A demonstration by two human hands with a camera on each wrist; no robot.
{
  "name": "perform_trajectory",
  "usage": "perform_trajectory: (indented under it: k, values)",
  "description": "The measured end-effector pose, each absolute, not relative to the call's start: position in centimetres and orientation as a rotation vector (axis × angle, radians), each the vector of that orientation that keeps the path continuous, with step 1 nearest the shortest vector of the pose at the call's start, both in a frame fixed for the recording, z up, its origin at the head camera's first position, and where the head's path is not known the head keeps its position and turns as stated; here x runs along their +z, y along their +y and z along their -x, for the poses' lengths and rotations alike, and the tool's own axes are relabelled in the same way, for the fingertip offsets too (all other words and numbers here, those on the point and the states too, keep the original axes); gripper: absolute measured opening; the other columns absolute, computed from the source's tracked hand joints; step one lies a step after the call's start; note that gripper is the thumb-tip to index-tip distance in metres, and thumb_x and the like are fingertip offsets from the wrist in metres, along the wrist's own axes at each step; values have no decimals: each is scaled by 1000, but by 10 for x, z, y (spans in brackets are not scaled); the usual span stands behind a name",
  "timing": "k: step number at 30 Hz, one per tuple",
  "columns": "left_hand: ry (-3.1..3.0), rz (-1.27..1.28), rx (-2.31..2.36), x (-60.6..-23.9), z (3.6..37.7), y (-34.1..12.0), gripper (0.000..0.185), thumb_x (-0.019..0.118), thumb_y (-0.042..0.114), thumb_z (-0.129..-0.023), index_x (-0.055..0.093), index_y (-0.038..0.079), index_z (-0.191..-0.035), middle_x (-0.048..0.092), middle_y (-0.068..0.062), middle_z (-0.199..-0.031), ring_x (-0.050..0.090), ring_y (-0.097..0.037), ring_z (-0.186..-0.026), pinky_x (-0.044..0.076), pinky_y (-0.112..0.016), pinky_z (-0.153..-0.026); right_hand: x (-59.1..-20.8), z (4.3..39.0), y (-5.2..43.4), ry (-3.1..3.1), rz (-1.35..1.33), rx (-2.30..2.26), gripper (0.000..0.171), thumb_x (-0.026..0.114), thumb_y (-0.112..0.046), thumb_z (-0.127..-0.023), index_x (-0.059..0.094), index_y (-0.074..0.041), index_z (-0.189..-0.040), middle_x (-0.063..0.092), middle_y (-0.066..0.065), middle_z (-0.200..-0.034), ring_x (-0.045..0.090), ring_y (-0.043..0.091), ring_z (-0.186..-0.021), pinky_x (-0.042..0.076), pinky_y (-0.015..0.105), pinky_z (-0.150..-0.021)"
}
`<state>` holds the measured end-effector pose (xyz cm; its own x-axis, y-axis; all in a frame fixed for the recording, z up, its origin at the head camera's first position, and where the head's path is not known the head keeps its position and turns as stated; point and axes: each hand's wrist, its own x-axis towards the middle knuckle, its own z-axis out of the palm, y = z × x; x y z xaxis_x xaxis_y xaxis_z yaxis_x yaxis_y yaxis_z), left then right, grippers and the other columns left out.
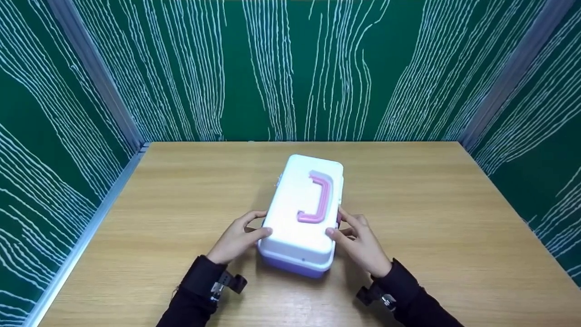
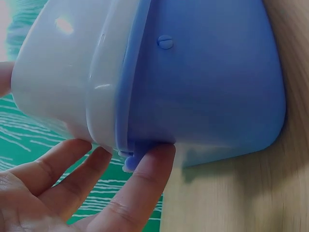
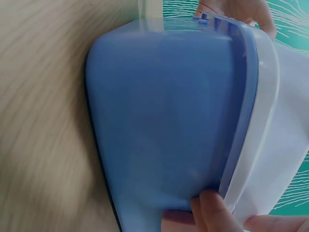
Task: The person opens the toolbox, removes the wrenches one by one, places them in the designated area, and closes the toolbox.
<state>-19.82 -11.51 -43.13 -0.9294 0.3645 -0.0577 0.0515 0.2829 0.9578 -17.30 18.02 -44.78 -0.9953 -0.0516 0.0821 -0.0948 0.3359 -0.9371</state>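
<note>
Hands first, head view: the left hand [image 1: 237,238] is curled against the left side of a lidded plastic carry case [image 1: 303,213], thumb on the near edge of the white lid [image 1: 295,227] and fingers wrapped along the side. The right hand [image 1: 361,243] grips the opposite side likewise, thumb on the lid's edge, fingers curled along the side wall. The case lies near the middle of the wooden surface [image 1: 454,218], slightly toward the person, with its pink handle [image 1: 318,196] folded flat on the lid and its lavender-blue base [image 1: 290,267] showing at the near end. Dark sleeves [image 1: 195,295] cover both forearms. Green panels with white lines [image 1: 290,68] enclose the surface.

Left wrist view: the fingertips [image 2: 149,164] press on a small blue latch tab [image 2: 133,155] at the seam between lid and base; a round stud [image 2: 164,42] sits on the base wall.

Right wrist view: one fingertip [image 3: 210,208] touches the seam where the white lid meets the blue base [image 3: 164,121]. Image is blurred; finer detail cannot be told.
</note>
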Motion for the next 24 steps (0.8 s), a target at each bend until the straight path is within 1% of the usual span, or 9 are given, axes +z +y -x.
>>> perform_trajectory:
  k: [4, 7, 10, 13, 15, 17, 18, 21, 24]
  values:
    - [2311, -380, 1684, -431, 197, -116, 58, 65, 30, -91, 49, 5, -141, 43, -20, -149, 67, -26, -103, 56, -36, -86, -449, 173, 182, -2516, -170, 1816, 66, 69, -14, -90, 39, -5, -149, 44, 20, -125, 65, 24, -95, 53, 23, -77]
    - [2361, -373, 1658, -428, 195, -114, 58, 65, 31, -90, 49, 6, -141, 44, -20, -149, 61, -34, -116, 52, -44, -94, -449, 174, 187, -2535, -218, 1804, 66, 69, -13, -90, 39, -7, -149, 45, 22, -126, 66, 26, -96, 53, 23, -80]
    - [2438, -362, 1616, -424, 193, -108, 61, 64, 33, -90, 47, 8, -144, 43, -18, -151, 47, -39, -133, 42, -55, -107, -447, 177, 195, -2592, -289, 1736, 64, 68, -15, -91, 42, -7, -148, 48, 22, -127, 66, 26, -97, 52, 24, -82]
    - [2574, -389, 1534, -417, 189, -100, 67, 62, 39, -92, 40, 10, -148, 38, -17, -154, 35, -40, -141, 30, -61, -114, -441, 183, 205, -2652, -367, 1641, 57, 67, -19, -93, 47, -3, -144, 56, 22, -128, 65, 25, -97, 52, 25, -83]
    - [2671, -429, 1477, -411, 185, -93, 71, 63, 42, -92, 37, 11, -150, 35, -17, -156, 32, -38, -144, 26, -61, -116, -435, 189, 211, -2667, -404, 1617, 52, 63, -19, -95, 49, 1, -141, 60, 22, -127, 65, 27, -98, 54, 27, -83]
    - [2766, -481, 1413, -405, 183, -84, 75, 64, 44, -91, 35, 10, -151, 33, -16, -156, 31, -36, -145, 27, -59, -117, -430, 195, 216, -2666, -408, 1630, 48, 59, -20, -98, 50, 4, -138, 61, 23, -127, 64, 28, -100, 55, 28, -85]
    - [2808, -514, 1381, -403, 182, -80, 76, 65, 45, -90, 35, 9, -151, 33, -15, -156, 30, -36, -145, 27, -57, -117, -428, 199, 217, -2665, -389, 1649, 48, 57, -21, -99, 50, 4, -138, 61, 24, -127, 63, 30, -103, 56, 29, -86]
    - [2918, -648, 1261, -399, 178, -66, 79, 67, 47, -87, 38, 7, -149, 36, -13, -156, 29, -35, -146, 25, -54, -119, -425, 210, 219, -2644, -313, 1715, 48, 54, -22, -101, 47, 5, -140, 57, 27, -129, 60, 33, -109, 56, 36, -92]
    - [3012, -813, 1085, -401, 174, -52, 84, 67, 54, -84, 40, 6, -147, 38, -13, -155, 29, -35, -147, 24, -53, -120, -428, 219, 218, -2631, -217, 1759, 51, 53, -25, -101, 44, 3, -143, 55, 28, -131, 57, 38, -116, 54, 43, -97]
